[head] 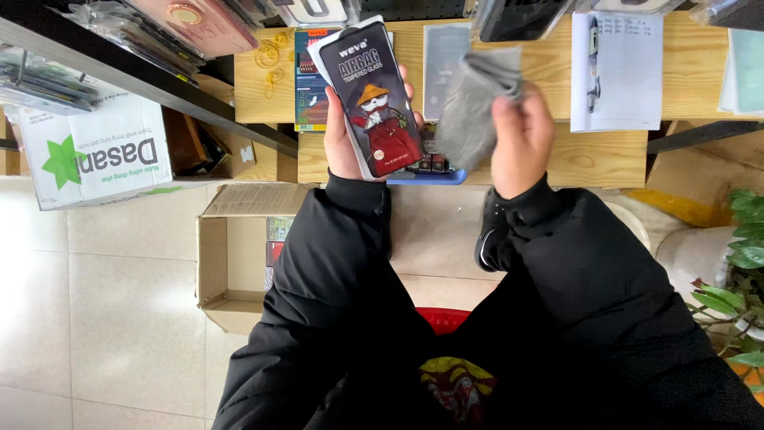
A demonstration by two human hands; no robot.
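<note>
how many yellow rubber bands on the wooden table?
3 that I can make out: two rubber bands overlapping near the table's back left corner, one just in front of them. More may be hidden under the hanging packages.

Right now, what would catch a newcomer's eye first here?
The left hand holds up a flat black package with a cartoon figure, centre top. Beside it, the right hand grips a crumpled grey cloth. An open cardboard box sits on the floor, lower left.
</note>
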